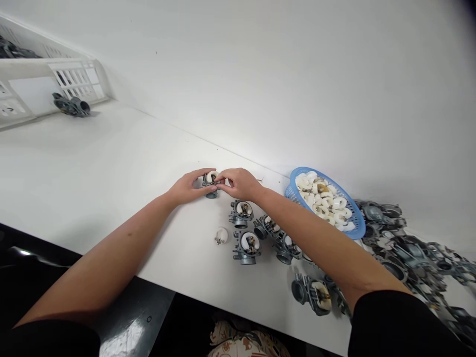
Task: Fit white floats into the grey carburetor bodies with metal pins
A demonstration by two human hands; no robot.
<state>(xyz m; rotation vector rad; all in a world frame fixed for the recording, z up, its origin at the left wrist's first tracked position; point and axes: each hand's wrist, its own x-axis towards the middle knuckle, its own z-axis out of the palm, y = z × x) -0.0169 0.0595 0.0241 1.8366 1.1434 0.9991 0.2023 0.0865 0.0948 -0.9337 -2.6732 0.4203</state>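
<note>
Near the back of the white table, my left hand (188, 187) grips a grey metal carburetor (211, 193) from its left side, thumb in front and fingers behind. A white float (212, 176) sits in the carburetor's open face. From the right, my right hand (240, 183) reaches over it with thumb and index finger pinched at the float's brass fitting; whatever is between those fingertips is too small to make out. Just below stand two more carburetors with floats, a nearer one (247, 248) and a farther one (241, 214). A loose white float (221, 235) lies to their left.
A blue basket (357, 218) full of white floats stands at the right. Beyond it is a heap of carburetors (412, 253). Another carburetor (311, 293) lies near the front edge. At the far left, one carburetor (72, 105) rests against a white crate (33, 94).
</note>
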